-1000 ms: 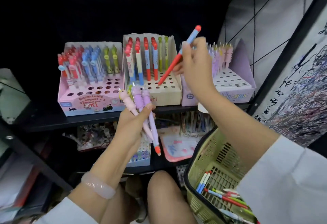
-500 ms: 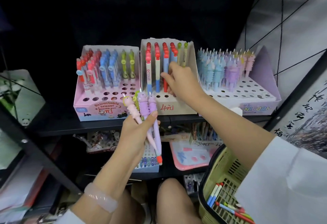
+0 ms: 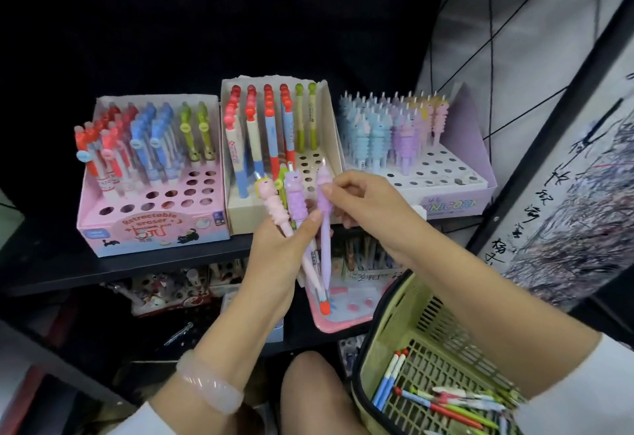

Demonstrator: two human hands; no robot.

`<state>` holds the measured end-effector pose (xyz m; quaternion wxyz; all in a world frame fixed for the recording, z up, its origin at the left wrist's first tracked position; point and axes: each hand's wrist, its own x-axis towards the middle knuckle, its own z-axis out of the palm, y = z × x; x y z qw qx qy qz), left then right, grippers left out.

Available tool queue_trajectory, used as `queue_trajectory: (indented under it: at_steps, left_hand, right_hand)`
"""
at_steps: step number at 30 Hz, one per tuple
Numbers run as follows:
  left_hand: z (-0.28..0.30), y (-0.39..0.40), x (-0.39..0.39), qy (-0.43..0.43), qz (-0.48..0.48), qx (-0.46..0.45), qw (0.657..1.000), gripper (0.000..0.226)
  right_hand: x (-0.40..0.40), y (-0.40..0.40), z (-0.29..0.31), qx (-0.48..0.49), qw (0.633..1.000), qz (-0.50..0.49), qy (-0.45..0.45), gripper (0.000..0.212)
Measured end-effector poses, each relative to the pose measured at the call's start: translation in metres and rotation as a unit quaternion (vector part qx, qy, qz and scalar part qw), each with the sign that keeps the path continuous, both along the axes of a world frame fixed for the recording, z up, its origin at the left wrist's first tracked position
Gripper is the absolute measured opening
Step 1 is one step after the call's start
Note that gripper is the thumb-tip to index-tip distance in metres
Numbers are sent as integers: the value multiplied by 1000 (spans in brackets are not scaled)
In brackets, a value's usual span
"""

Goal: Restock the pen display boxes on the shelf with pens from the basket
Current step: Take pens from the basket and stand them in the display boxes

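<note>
Crouching before a dark shelf [image 3: 144,266], a person holds a small bunch of pens [image 3: 295,208] upright in the left hand [image 3: 274,263], fingers and thumb curled around the barrels. The bunch holds a pink figure-topped pen, a purple one and a green one partly hidden. The right hand [image 3: 363,201] pinches the top of a lilac pen [image 3: 324,228] at the right edge of that bunch, thumb and forefinger closed on it.

Three display boxes sit side by side along the shelf's front edge, touching or nearly so. The pink box [image 3: 151,225] on the left reads "Retractable eraser" on its front; red, blue and green sticks fill its back rows, and the front rows of holes stand open. The cream box [image 3: 240,211] in the middle holds red-capped and green-capped pens at the back, with open holes on its right side, just behind the hands. The lilac box [image 3: 453,201] on the right reads "UNICORN"; pastel blue, purple and pink pens crowd its back left, and several rows of holes near the front are free.

A green plastic basket [image 3: 394,331] with a black rim sits at the lower right, beneath the right forearm, with loose pens [image 3: 446,403] lying on its floor. Brushed calligraphy runs down a hanging sheet [image 3: 555,201] at the right; I cannot read it. A pale bracelet [image 3: 209,386] circles the left wrist.
</note>
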<state>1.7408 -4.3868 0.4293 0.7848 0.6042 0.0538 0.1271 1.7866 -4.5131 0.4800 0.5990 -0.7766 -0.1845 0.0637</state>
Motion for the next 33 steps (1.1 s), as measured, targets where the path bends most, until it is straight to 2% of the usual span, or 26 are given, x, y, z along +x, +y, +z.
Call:
queue_trajectory:
  at_steps: [3,6,8,12,17,20,25,29,33]
  left_hand:
    - [2,-13,3,10,-25,-3,1000,11]
    - [4,-23,3,15,-39,-16,999,17]
    - [5,-28,4,15,-35,-9,999,18]
    - [3,-31,9,24,-34,-6,999,9]
    - [0,-31,14,25,-46,-4,999,10]
    - [-1,-34,15,27,-55,-6,998,8]
    - [-2,-39,16,20,-63,-4,998,11]
    - [-4,-39,14,17,-67,-10,998,9]
    - [-4,-39,13,20,-65,-13,998,6]
  right_hand:
    - [17,-25,11,96,991,-87,-14,16]
    - [40,-55,24,132,965,-197,-108,12]
    - [53,-69,28,110,952,-235,-165,13]
    - [71,-82,26,-2,936,-264,-231,10]
    - [82,-102,27,-12,916,-289,-277,11]
    - [89,-110,18,-88,924,-272,-255,13]
    - [98,-112,14,-140,931,-241,-237,7]
    - [102,-111,10,-226,944,-173,-167,8]
    - [94,-112,5,-259,925,-223,-166,16]
